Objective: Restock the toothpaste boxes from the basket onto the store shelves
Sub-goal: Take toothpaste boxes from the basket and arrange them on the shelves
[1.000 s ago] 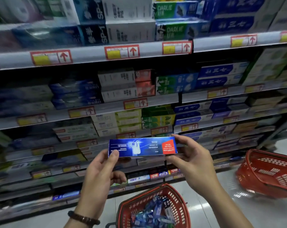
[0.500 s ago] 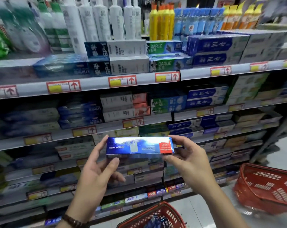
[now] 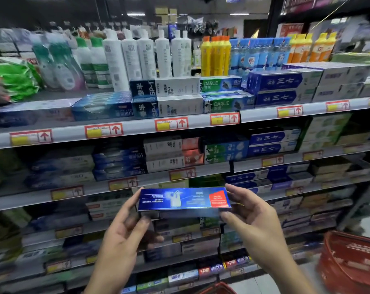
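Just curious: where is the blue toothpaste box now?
Low centre of the head view: the blue toothpaste box is held by its ends between the left hand and right hand, before the shelves.

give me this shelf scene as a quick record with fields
held item: blue toothpaste box, level, in front of the shelves
left hand: grips the box's left end
right hand: grips the box's right end
baskets: red basket at lower right; second basket, only its rim at the bottom edge
top shelf: toothpaste boxes, white bottles behind

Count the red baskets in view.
2. The right basket stands at the lower right; the near basket shows only its rim at the bottom edge. Others may be hidden.
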The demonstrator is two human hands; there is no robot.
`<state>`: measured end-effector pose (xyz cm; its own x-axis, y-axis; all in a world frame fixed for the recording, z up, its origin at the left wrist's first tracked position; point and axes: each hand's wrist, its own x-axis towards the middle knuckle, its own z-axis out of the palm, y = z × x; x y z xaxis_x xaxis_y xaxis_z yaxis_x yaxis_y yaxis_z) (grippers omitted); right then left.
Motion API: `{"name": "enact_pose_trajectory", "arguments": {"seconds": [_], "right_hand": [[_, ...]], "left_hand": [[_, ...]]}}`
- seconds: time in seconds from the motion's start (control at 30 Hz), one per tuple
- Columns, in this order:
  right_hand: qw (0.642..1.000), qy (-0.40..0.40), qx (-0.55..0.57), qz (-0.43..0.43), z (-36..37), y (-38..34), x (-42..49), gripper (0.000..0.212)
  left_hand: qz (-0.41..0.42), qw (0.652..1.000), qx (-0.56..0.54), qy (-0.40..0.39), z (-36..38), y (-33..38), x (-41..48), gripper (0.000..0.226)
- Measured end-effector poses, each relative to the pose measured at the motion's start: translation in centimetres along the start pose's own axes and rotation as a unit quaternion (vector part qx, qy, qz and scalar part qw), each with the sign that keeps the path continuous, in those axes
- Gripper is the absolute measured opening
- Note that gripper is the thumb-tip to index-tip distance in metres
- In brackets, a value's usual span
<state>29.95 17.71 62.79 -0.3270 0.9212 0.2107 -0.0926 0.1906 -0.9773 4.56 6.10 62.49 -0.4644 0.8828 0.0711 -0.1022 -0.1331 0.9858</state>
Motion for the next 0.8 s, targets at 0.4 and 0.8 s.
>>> {"name": "enact_pose_trajectory", "arguments": {"seconds": [0.4, 0.8], "right_hand": [[0.999, 0.030, -0.012, -0.029, 1.5, -0.7, 0.0, 0.036], [1.000, -0.009, 0.001, -0.014, 2.5, -1.0, 0.1, 0.041]], "left_hand": [[-0.010, 0.996, -0.023, 0.088, -0.1, 0.0, -0.5, 0.039], [0.012, 0.991, -0.026, 0.132, 0.2, 2.6, -0.7, 0.038]]}}
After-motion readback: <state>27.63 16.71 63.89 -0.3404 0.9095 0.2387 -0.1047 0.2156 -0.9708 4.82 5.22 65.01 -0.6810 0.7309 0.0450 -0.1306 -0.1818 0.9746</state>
